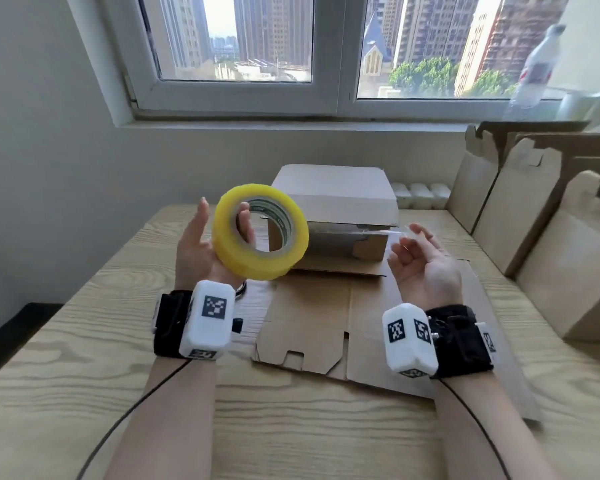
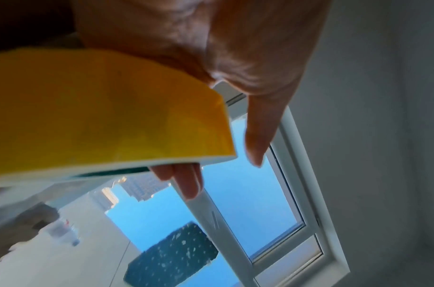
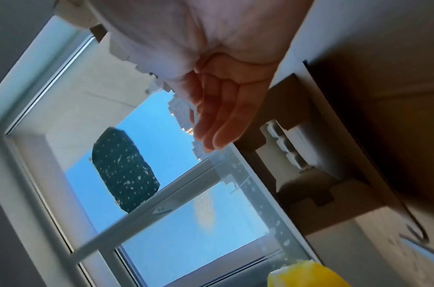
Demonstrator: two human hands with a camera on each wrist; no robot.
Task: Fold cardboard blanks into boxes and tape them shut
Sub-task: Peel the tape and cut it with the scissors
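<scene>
My left hand (image 1: 196, 251) holds a yellow tape roll (image 1: 222, 244) up above the table, with fingers (image 1: 245, 220) through its core; the left wrist view shows the roll (image 2: 100, 116) under the palm (image 2: 235, 58). A clear tape strip (image 1: 361, 232) runs from the roll to my right hand (image 1: 413, 237), which pinches its free end. In the right wrist view the strip (image 3: 247, 194) stretches from the fingertips (image 3: 211, 143) down to the roll (image 3: 306, 275). A folded cardboard box (image 1: 336, 195) stands behind the hands. A flat blank (image 1: 312, 317) lies under them.
Several flat cardboard blanks (image 1: 551, 237) lean against the right wall. A plastic bottle (image 1: 537, 67) stands on the window sill. White moulded pieces (image 1: 420, 194) sit behind the box. A small black object (image 1: 238, 323) lies on the wooden table (image 1: 84, 358) by my left wrist.
</scene>
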